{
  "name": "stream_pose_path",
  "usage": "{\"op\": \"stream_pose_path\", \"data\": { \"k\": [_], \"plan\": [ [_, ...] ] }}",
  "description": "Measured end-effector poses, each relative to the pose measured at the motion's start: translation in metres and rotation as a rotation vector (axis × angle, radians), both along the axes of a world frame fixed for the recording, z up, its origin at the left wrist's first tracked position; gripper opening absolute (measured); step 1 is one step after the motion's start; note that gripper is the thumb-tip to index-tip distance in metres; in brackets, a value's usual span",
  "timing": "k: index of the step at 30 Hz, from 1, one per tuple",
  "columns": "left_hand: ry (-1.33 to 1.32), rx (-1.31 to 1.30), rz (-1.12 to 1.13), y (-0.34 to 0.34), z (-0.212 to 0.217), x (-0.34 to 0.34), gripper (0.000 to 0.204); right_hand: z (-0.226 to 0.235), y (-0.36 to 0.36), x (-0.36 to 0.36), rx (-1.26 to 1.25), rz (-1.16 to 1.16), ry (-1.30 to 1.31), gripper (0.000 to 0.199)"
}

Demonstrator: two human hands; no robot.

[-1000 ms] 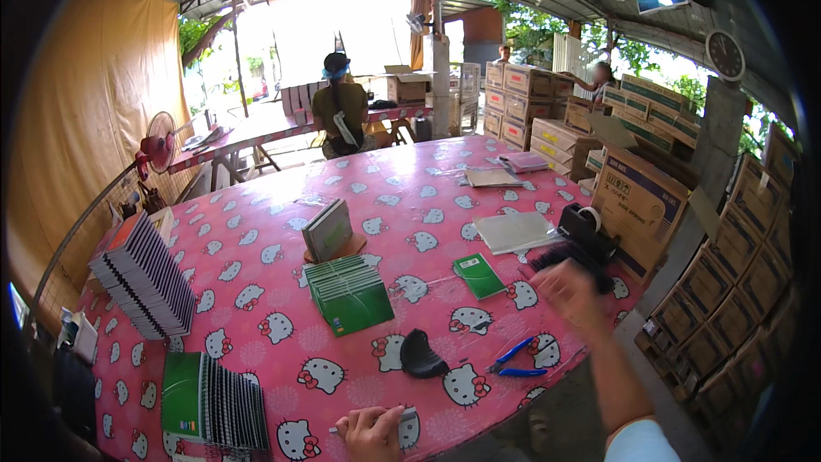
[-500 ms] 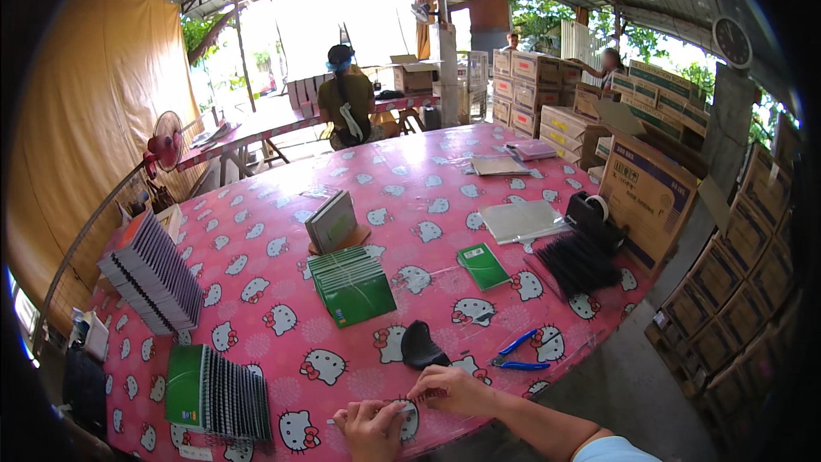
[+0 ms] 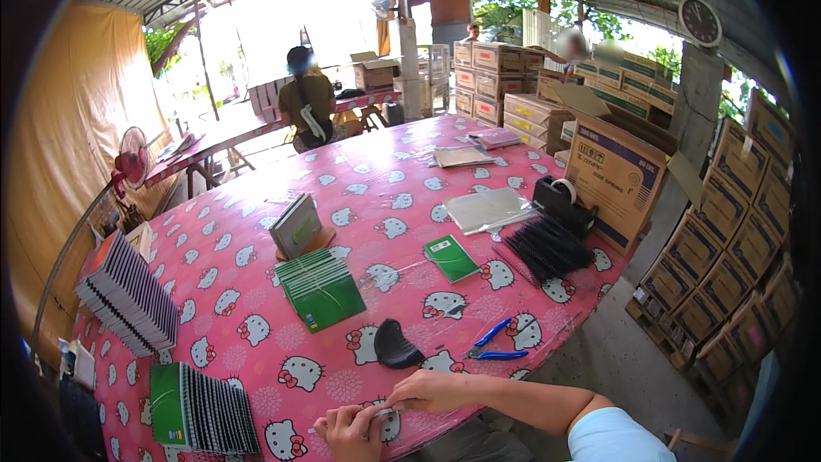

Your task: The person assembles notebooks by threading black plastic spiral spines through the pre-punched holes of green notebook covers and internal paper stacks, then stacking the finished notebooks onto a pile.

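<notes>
At the near edge of the pink, cartoon-printed tablecloth [image 3: 342, 385], my two hands meet with bent fingers. My left hand [image 3: 349, 432] is closed with its thumb on a small pale piece, too small to name. Reaching in from the right, my right hand [image 3: 421, 391] pinches at the same spot; its fingertips hide what they hold. Just beyond the hands lies a curved black pad-like object [image 3: 396, 344]. Blue-handled pliers or cutters [image 3: 498, 340] rest on the table to its right.
Spiral-bound notebooks [image 3: 205, 411] and taller stacks [image 3: 128, 295] stand at left. Green notebooks [image 3: 321, 288] sit mid-table, with a single one [image 3: 451, 258] to their right. Black coils [image 3: 547, 250], a tape dispenser [image 3: 564, 205] and a carton [image 3: 616, 180] occupy the right. Several people are beyond.
My view has swung right, so the table's things sit further left in the picture. My right hand's fingertips have come closer to my left thumb.
</notes>
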State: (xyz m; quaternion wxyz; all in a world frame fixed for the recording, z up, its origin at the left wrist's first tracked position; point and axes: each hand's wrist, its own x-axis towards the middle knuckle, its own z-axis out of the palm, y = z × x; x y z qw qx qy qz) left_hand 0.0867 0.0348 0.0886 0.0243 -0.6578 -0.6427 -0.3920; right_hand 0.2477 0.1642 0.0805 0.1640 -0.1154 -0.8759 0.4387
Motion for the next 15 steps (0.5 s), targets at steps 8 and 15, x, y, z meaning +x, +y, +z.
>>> {"op": "stream_pose_path", "data": {
  "k": [8,15],
  "plan": [
    [0.023,0.022,-0.062,0.001,-0.010,0.003,0.017,0.012,-0.003,-0.005,-0.040,0.018,-0.192,0.039],
    [0.104,-0.046,-0.113,-0.002,-0.002,0.005,0.022,-0.033,0.080,-0.003,0.502,-0.396,-0.120,0.061]
  ]
}}
